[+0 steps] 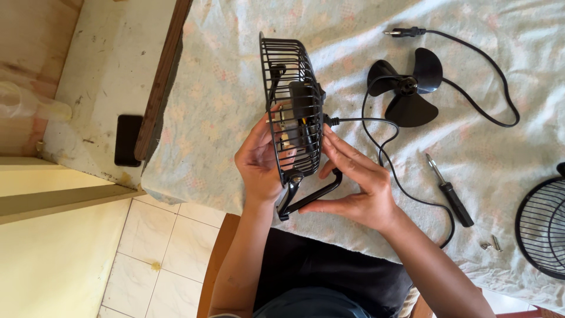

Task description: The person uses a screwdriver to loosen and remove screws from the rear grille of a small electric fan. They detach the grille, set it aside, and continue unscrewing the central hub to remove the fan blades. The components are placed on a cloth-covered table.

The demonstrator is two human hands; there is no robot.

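A small black desk fan's rear wire cage (pixel 292 76) with its motor housing stands on edge over a pale floral cloth (pixel 223 100). My left hand (pixel 257 162) cups the open inner side of the cage, fingers reaching in toward the motor. My right hand (pixel 356 185) presses its fingers against the back of the housing where the cord leaves it, thumb under the black stand bracket (pixel 309 197). Both hands hold the fan body upright.
On the cloth lie the loose black fan blade (pixel 409 88), a black screwdriver (pixel 450 191), small screws (pixel 491 242), the front grille (pixel 544 227) at the right edge, and the black power cord (pixel 500 88) with its plug. A dark phone (pixel 128 139) rests on the ledge at left.
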